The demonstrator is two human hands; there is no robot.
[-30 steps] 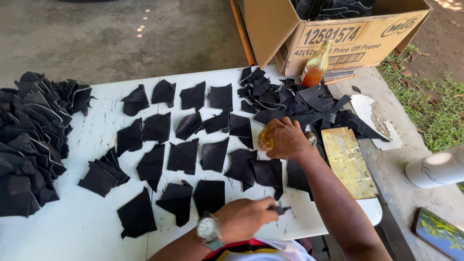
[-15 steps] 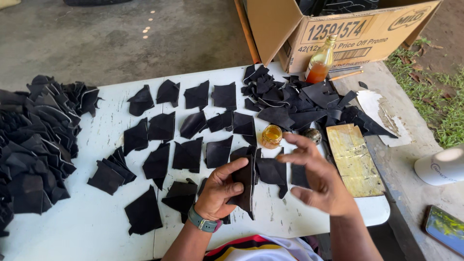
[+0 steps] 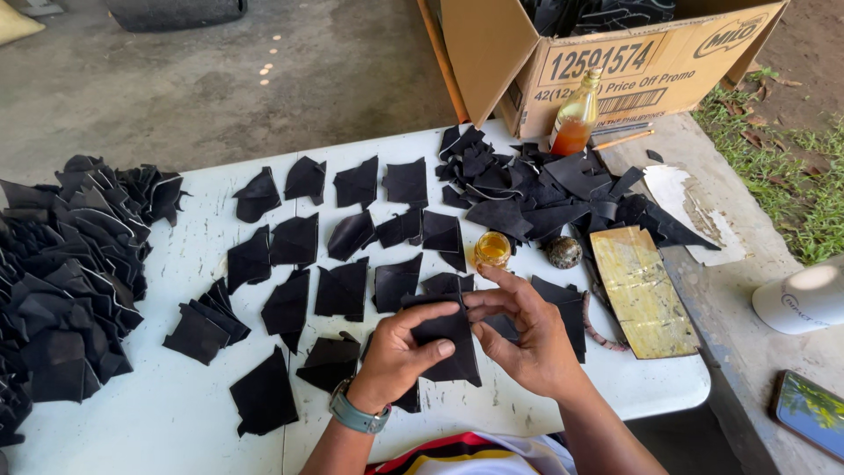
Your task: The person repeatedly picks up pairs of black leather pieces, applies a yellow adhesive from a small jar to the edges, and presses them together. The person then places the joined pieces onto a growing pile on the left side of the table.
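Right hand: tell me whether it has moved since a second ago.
Yes. The right hand was up at the small jar of yellow liquid; it has since drawn back toward the person and now meets the left hand on a black piece.

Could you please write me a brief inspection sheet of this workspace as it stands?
Surface: white scuffed table, outdoors.
Job's things: black leather piece held up by both hands; flat black cut pieces spread in rows.
Clutter: heaped black offcuts at left, loose black pile at right, small glass of amber liquid, amber bottle, yellowish stained board, dark round ball.
Hands: left hand and right hand both pinch the piece.
Cables: nothing seen.
Surroundings: open cardboard box, concrete ground, grass, white cap, phone.
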